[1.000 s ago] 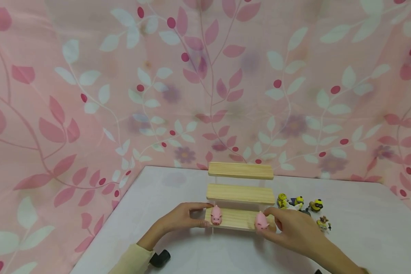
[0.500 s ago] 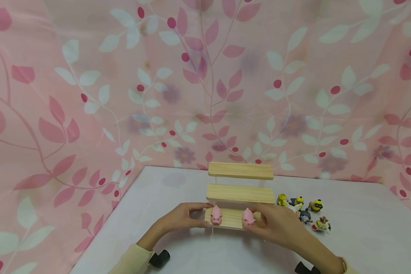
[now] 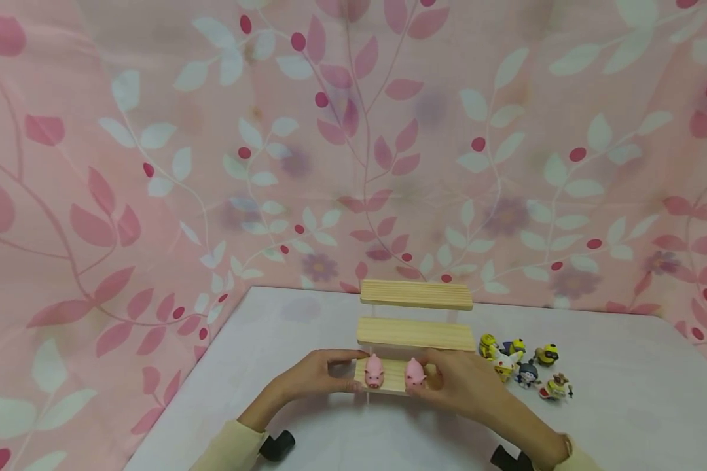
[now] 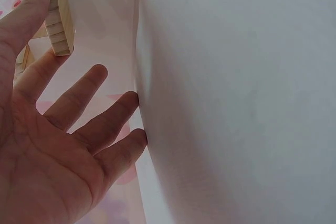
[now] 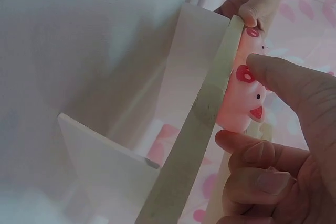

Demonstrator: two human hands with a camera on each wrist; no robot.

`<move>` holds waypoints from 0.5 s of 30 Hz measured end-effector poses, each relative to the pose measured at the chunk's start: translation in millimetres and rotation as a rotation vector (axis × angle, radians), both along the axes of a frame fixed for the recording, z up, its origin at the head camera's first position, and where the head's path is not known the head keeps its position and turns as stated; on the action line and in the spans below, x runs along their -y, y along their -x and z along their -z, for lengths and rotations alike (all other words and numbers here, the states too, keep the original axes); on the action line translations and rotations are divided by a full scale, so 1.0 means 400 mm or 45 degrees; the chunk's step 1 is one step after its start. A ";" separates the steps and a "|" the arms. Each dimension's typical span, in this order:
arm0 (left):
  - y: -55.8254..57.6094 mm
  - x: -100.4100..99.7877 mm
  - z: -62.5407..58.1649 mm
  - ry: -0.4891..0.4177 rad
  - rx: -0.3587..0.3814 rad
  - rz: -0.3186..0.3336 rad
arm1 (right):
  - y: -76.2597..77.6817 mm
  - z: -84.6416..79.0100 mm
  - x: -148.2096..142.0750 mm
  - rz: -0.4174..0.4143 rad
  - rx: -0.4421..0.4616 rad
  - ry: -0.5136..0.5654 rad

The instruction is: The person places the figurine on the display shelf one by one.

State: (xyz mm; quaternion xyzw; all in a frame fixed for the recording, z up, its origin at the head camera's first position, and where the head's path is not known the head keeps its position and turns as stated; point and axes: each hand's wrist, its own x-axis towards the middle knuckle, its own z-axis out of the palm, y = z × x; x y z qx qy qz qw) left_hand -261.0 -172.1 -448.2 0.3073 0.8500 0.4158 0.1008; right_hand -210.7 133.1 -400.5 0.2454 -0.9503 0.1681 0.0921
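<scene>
A three-tier wooden display stand (image 3: 415, 332) with pale side panels stands on the white table. On its lowest board (image 3: 395, 376) sit two pink pig figurines: a left pig (image 3: 374, 371), facing front, and a right pig (image 3: 414, 371), near the board's middle. My left hand (image 3: 315, 374) holds the left end of that board between thumb and index finger; the other fingers are spread below it in the left wrist view, where the board's end (image 4: 59, 30) shows. My right hand (image 3: 468, 384) pinches the right pig, thumb at its snout (image 5: 245, 73) in the right wrist view.
Right of the stand, several small figurines (image 3: 527, 374) stand in a loose group, some yellow, one dark. A pink floral cloth (image 3: 353, 163) hangs behind the table. Each wrist carries a black camera (image 3: 278, 446).
My right hand has slid the right pig leftward along the lowest board, closer to the left pig. More figurines show behind the hand. My left hand keeps its place on the board's end.
</scene>
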 end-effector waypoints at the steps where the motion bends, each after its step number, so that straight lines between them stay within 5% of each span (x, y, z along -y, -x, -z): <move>1: 0.000 -0.001 0.000 -0.003 -0.002 0.003 | 0.001 0.000 0.000 0.009 0.005 -0.008; 15: -0.006 -0.002 -0.005 0.006 -0.015 0.017 | 0.000 0.005 0.003 0.038 -0.019 -0.035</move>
